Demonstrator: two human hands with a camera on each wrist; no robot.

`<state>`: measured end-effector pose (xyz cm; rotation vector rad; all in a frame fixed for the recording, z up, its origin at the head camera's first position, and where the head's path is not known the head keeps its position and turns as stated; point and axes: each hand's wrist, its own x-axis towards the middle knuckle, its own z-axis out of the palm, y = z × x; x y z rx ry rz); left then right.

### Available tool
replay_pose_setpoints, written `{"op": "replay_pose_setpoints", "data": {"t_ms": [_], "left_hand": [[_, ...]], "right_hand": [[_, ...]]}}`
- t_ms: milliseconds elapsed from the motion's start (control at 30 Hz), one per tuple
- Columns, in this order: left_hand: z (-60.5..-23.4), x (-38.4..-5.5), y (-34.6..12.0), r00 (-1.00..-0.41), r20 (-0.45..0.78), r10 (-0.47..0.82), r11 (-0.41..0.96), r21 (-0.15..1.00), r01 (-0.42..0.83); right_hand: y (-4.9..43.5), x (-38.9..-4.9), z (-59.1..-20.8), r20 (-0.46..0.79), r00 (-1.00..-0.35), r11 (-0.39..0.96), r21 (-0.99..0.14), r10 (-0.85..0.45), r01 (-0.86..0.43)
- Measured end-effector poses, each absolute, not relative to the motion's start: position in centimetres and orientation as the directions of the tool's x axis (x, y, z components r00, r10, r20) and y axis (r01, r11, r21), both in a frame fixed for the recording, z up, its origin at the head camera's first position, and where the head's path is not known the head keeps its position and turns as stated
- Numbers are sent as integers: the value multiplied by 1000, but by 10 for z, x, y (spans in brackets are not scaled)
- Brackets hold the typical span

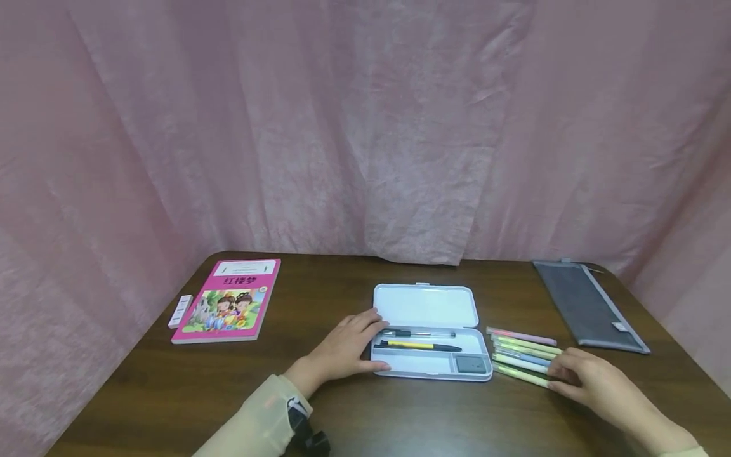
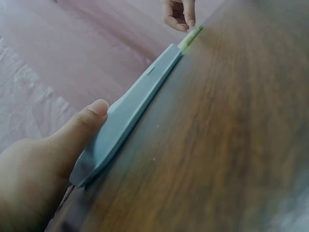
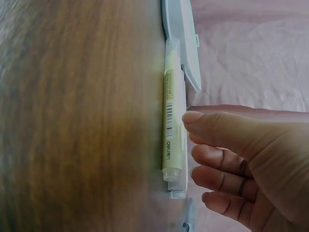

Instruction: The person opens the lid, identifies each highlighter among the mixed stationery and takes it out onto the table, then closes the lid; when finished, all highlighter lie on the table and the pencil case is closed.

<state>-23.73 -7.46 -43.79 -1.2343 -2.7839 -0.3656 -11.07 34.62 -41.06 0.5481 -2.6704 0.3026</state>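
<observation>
A pale blue pencil case (image 1: 414, 372) lies with its lid raised at the table's middle. Inside are a clear-barrelled pen (image 1: 425, 334), a yellow-and-black pen (image 1: 419, 345) and a grey block (image 1: 471, 364). My left hand (image 1: 348, 349) rests against the case's left side, thumb at the front corner, fingers extended near the hinge. Right of the case lie several pens in a row, the nearest a yellow-green highlighter (image 3: 172, 121). My right hand (image 1: 594, 384) is at their right ends, fingers loosely bent, thumb and index apart, thumb tip right at the highlighter's side.
A pink picture-covered book (image 1: 228, 301) lies on the left of the brown table (image 1: 320, 285), a small white box (image 1: 180, 311) beside it. At the back right is a grey zip pouch (image 1: 582, 304). Pink curtain (image 1: 365, 127) hangs behind the table.
</observation>
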Motion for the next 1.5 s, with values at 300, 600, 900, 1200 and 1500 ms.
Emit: {"op": "replay_pose_setpoints", "data": {"t_ms": [300, 600, 900, 1200, 1500], "left_hand": [[-434, -236, -77, -664, 188, 724, 648, 146, 747], [-419, -239, -80, -682, 300, 667, 635, 250, 731], [-411, -251, -81, -804, 322, 500, 522, 628, 577], [-413, -263, -79, -923, 152, 352, 350, 893, 281], [-411, -270, -69, -962, 16, 274, 229, 970, 82]], "right_hand": [[346, -111, -404, 407, -854, 902, -141, -324, -409], [332, -123, -372, 369, -896, 901, -252, -248, -354], [315, -143, -357, 303, -928, 873, -367, -215, -322], [299, -166, -363, 255, -953, 835, -479, -164, -272], [285, -187, -377, 222, -964, 799, -550, -143, -245]]}}
